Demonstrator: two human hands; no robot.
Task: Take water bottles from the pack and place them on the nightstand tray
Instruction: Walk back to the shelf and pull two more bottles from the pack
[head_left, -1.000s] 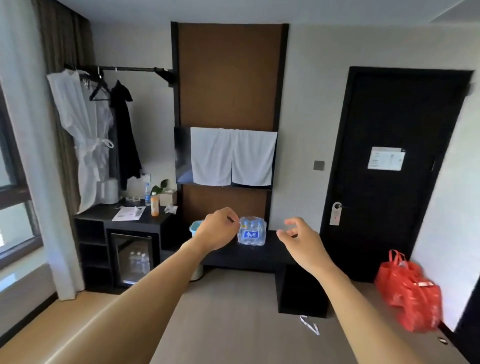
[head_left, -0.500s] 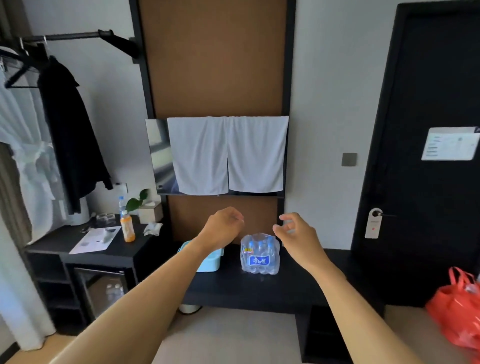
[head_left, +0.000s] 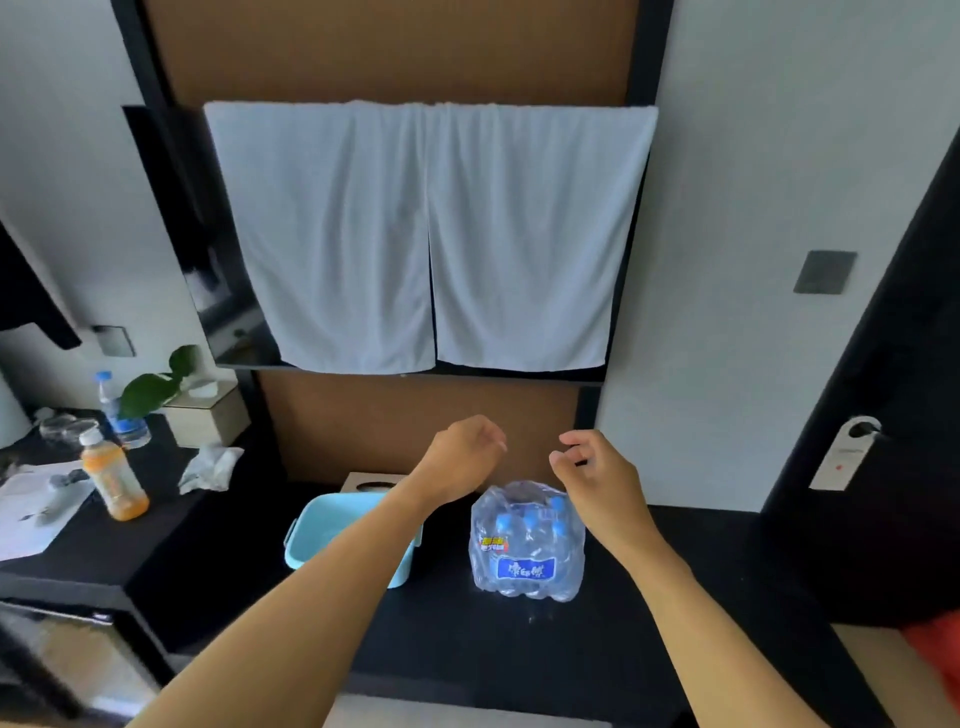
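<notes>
Hands have closed in on the pack (head_left: 527, 545) at lower centre: left hand (head_left: 460, 457) and right hand (head_left: 597, 478) hover half-curled, empty (unwrapping comes next).

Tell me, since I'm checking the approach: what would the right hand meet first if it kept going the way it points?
Probably the brown wall panel behind the bench; the right hand looks above the water bottle pack, though depth is unclear.

You have one view only, worn on your head, wide-angle, looking forward and down at the black desk (head_left: 675, 571) from close above. Both forearms enter from 6 o'clock. The white towels (head_left: 431, 234) on the wall fill 12 o'clock, and the dark door (head_left: 909, 415) bends along 3 o'clock, near the frame's edge.
</notes>
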